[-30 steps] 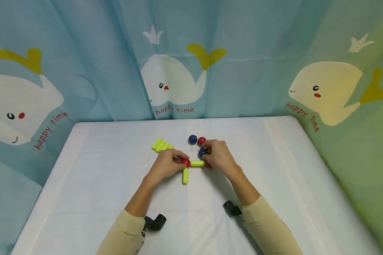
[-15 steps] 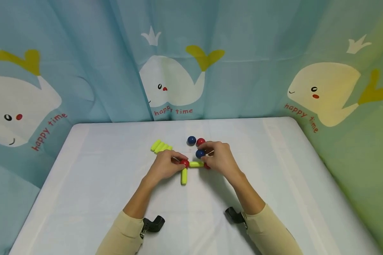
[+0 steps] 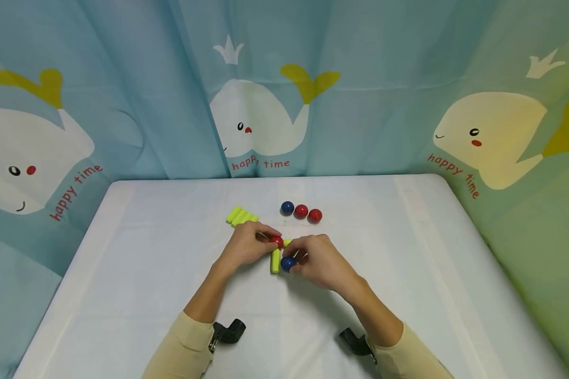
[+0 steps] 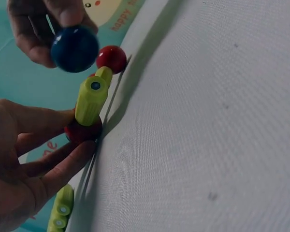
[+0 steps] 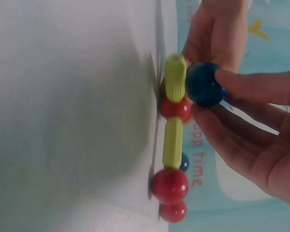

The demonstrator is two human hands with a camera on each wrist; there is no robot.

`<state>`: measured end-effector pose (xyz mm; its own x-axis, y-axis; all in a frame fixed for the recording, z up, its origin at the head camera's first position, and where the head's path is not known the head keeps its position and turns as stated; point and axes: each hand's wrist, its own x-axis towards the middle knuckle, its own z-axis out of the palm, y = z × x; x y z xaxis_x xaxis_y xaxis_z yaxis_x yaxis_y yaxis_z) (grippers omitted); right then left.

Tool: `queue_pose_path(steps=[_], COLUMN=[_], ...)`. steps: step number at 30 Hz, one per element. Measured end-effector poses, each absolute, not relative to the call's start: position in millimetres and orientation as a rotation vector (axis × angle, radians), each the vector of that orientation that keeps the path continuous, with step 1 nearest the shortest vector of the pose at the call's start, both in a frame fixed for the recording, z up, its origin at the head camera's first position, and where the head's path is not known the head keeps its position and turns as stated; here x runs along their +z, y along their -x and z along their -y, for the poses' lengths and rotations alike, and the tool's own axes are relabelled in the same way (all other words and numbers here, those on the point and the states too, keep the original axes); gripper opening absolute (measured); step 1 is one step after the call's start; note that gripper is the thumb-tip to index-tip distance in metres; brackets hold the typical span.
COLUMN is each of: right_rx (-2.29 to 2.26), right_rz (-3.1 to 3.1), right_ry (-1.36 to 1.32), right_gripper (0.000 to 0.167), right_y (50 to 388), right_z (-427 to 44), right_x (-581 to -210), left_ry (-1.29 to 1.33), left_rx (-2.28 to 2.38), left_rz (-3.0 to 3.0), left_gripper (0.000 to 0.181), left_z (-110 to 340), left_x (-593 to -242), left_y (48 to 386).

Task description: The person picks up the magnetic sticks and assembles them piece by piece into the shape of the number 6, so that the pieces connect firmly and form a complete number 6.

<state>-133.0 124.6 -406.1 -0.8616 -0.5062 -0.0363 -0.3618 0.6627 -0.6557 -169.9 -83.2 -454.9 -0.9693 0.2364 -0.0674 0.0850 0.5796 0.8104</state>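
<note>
We are watching the right hand (image 3: 320,263) pinching a blue ball (image 3: 288,263) between thumb and fingers, and the ball is hanging above the white table (image 3: 170,289), just beside the near end of a yellow-green stick (image 3: 275,261); whether they are touching, we are not managing to tell. The left hand (image 3: 248,243) is gripping a red ball (image 3: 277,242) at the corner where that stick and a second stick (image 3: 287,242) are meeting, and the second is reaching to another red ball (image 5: 170,185). The balls are looking glossy and hard, so we are expecting them to be slippery and quick to roll, though hardly fragile; we are judging a pinch across the middle best, leaving the side facing the stick bare. The sticks are seeming light and stiff (a dark dot (image 4: 95,85) is showing in one end, perhaps a magnet), and we are favouring a hold along their faceted sides, away from the ends. We are seeing no containers: a bundle of sticks (image 3: 241,216) and three loose balls (image 3: 301,211) are lying straight on the table.
</note>
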Motion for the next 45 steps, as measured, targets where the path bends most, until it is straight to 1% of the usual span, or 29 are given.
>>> queue_pose_path(steps=[6,18,37,45], right_rx=[-0.983,-0.986,-0.994,-0.97], right_rz=[-2.53,-2.504,-2.571,-2.598], right_ry=[0.8,0.813,0.752,0.663], right_gripper=[0.024,0.024,0.024,0.017], right_y=[124,122,117,127], right_z=[-118,-109,-105,-113], right_x=[-410,-425,-428,-420], left_ry=[-0.253,-0.252,-0.252,-0.247], left_rx=[1.352,1.332,1.315,1.303], left_rz=[-2.618,-2.617,-2.628,-2.638], left_gripper=[0.018,0.019,0.02,0.019], left_z=[84,84,82,82], left_x=[-455,-456,-454,-454], left_y=[170,171,169,170])
